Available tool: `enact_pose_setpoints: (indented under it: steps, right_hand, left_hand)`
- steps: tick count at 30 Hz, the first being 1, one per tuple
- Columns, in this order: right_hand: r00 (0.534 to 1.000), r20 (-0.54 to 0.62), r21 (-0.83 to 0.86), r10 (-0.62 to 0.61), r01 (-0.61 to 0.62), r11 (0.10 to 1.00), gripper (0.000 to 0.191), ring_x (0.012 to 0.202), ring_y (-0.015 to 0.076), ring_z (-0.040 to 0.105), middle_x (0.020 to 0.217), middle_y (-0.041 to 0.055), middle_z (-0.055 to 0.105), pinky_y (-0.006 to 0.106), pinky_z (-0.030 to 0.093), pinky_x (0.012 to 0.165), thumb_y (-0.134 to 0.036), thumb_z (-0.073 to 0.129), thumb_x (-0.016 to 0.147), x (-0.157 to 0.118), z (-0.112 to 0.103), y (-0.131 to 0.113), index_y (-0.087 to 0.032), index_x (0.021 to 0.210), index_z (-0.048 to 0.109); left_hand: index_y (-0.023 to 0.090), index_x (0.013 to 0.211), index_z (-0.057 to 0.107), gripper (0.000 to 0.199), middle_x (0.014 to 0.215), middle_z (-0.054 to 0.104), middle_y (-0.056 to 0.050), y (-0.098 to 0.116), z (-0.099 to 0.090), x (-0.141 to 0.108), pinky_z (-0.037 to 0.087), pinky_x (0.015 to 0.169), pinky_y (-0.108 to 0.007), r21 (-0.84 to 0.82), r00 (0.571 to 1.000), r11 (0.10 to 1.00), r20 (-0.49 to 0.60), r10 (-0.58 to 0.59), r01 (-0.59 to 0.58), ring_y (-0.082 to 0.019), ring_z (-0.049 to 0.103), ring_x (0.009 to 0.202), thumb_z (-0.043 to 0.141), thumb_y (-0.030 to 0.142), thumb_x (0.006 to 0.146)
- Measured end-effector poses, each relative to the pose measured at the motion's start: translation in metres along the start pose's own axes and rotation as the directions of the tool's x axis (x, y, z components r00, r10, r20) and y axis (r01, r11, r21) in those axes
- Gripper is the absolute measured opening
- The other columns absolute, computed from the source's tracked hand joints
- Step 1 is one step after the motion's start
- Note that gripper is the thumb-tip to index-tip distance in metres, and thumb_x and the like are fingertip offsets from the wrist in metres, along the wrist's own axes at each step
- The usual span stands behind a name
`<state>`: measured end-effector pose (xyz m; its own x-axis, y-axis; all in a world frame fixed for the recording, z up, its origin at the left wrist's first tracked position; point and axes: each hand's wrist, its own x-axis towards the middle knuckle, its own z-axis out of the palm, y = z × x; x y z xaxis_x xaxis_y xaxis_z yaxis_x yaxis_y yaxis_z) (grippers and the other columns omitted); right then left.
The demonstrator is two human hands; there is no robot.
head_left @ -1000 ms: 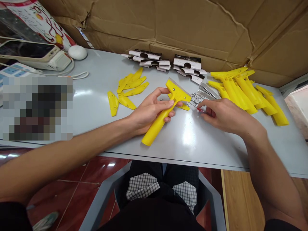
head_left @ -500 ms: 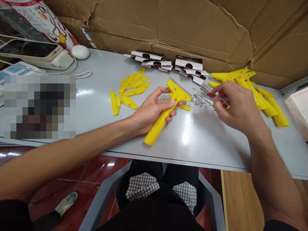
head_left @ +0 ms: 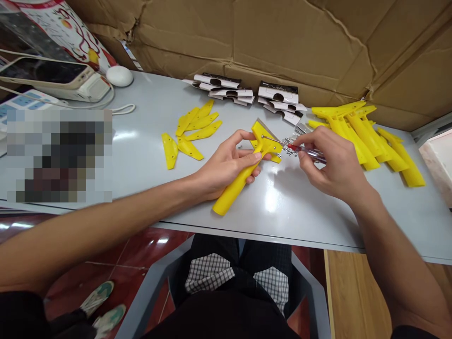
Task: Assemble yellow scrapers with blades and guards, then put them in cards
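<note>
Head: left hand (head_left: 229, 162) grips scraper (head_left: 238, 188), right hand (head_left: 334, 162) holds screwdriver (head_left: 291, 147); slanted tip could slip off left screw (head_left: 262, 136).

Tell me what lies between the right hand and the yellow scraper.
In the head view, the shaft of a screwdriver spans it, from the right hand to the yellow scraper; small loose metal parts lie on the table beyond.
</note>
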<state>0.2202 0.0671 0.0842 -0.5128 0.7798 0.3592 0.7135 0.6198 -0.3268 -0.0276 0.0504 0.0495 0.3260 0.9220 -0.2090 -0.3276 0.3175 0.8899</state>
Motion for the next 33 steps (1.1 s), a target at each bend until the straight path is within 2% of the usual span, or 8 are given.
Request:
enact_pose_setpoints:
  steps: [11, 14, 18, 21, 25, 27, 30, 33]
  right_hand:
    - [1.000, -0.001, 0.010, 0.030, -0.030, 0.999, 0.026, 0.092, 0.0271, 0.071, 0.108, 0.0109, 0.076, 0.042, 0.056, 0.080, -0.029, 0.056, 0.105, 0.000, -0.001, -0.005, -0.026, 0.118, 0.078]
    - [0.997, -0.072, 0.025, 0.003, -0.001, 1.000, 0.022, 0.092, 0.0275, 0.072, 0.105, 0.0100, 0.078, 0.044, 0.057, 0.082, -0.031, 0.059, 0.106, 0.002, -0.004, -0.009, -0.026, 0.119, 0.076]
    - [0.977, -0.205, -0.004, -0.063, 0.064, 0.998, 0.011, 0.095, 0.0279, 0.072, 0.102, 0.0087, 0.077, 0.045, 0.055, 0.087, -0.031, 0.061, 0.106, 0.010, -0.006, -0.019, -0.027, 0.103, 0.072]
    - [0.992, -0.120, -0.075, -0.046, 0.037, 0.997, 0.021, 0.080, 0.0258, 0.068, 0.091, 0.0082, 0.074, 0.042, 0.051, 0.076, -0.039, 0.055, 0.109, 0.020, -0.006, -0.023, -0.023, 0.104, 0.069]
    - [0.995, -0.006, -0.239, 0.095, -0.094, 0.966, 0.033, 0.060, 0.0246, 0.057, 0.065, 0.0027, 0.058, 0.039, 0.040, 0.065, -0.042, 0.044, 0.111, 0.033, -0.007, -0.020, -0.020, 0.112, 0.069]
    - [0.998, 0.025, -0.212, 0.056, -0.049, 0.976, 0.026, 0.069, 0.0254, 0.062, 0.074, 0.0049, 0.063, 0.039, 0.043, 0.068, -0.037, 0.048, 0.111, 0.036, -0.009, -0.015, -0.022, 0.112, 0.068]
    - [0.995, 0.056, -0.088, -0.088, 0.093, 0.992, 0.015, 0.091, 0.0257, 0.067, 0.105, 0.0107, 0.071, 0.040, 0.051, 0.078, -0.028, 0.054, 0.109, 0.034, -0.013, -0.011, -0.025, 0.109, 0.068]
    - [0.992, 0.037, -0.033, -0.123, 0.124, 0.992, 0.018, 0.093, 0.0243, 0.067, 0.117, 0.0109, 0.070, 0.042, 0.056, 0.081, -0.025, 0.055, 0.107, 0.030, -0.016, -0.013, -0.027, 0.102, 0.072]
  left_hand:
    - [0.027, 0.110, 0.047, 0.037, 0.095, 0.078, -0.003, 0.001, 0.002, 0.000, 0.045, 0.054, -0.024, 0.069, 0.999, 0.997, -0.042, 0.024, -0.021, -0.010, 0.061, 0.060, 0.077, 0.016, 0.092]
    - [0.027, 0.109, 0.048, 0.039, 0.095, 0.077, -0.003, 0.001, 0.001, 0.001, 0.044, 0.053, -0.023, 0.019, 0.999, 1.000, -0.049, 0.009, -0.009, -0.010, 0.061, 0.060, 0.079, 0.016, 0.091]
    - [0.027, 0.110, 0.048, 0.039, 0.096, 0.077, -0.003, 0.000, 0.000, 0.004, 0.043, 0.053, -0.023, -0.018, 0.999, 1.000, -0.047, -0.006, 0.005, -0.010, 0.060, 0.059, 0.080, 0.015, 0.090]
    - [0.027, 0.111, 0.048, 0.039, 0.096, 0.076, -0.004, 0.000, -0.001, 0.006, 0.044, 0.053, -0.023, -0.039, 0.997, 0.999, -0.071, -0.021, 0.019, -0.010, 0.060, 0.060, 0.079, 0.014, 0.089]
    - [0.027, 0.108, 0.047, 0.039, 0.093, 0.074, -0.002, 0.000, -0.004, 0.009, 0.041, 0.053, -0.021, -0.097, 0.993, 0.994, -0.108, -0.051, 0.041, -0.009, 0.058, 0.058, 0.075, 0.009, 0.088]
    - [0.028, 0.107, 0.046, 0.039, 0.092, 0.073, -0.002, 0.000, -0.005, 0.009, 0.040, 0.052, -0.021, -0.113, 0.993, 0.993, -0.106, -0.056, 0.044, -0.008, 0.057, 0.056, 0.074, 0.008, 0.088]
    - [0.028, 0.108, 0.047, 0.042, 0.093, 0.073, -0.002, 0.001, -0.005, 0.009, 0.038, 0.051, -0.021, -0.118, 0.992, 0.992, -0.115, -0.057, 0.043, -0.008, 0.055, 0.056, 0.076, 0.007, 0.086]
    - [0.028, 0.108, 0.047, 0.043, 0.095, 0.073, -0.002, 0.001, -0.004, 0.008, 0.038, 0.051, -0.021, -0.100, 0.993, 0.994, -0.112, -0.047, 0.036, -0.008, 0.055, 0.056, 0.077, 0.007, 0.085]
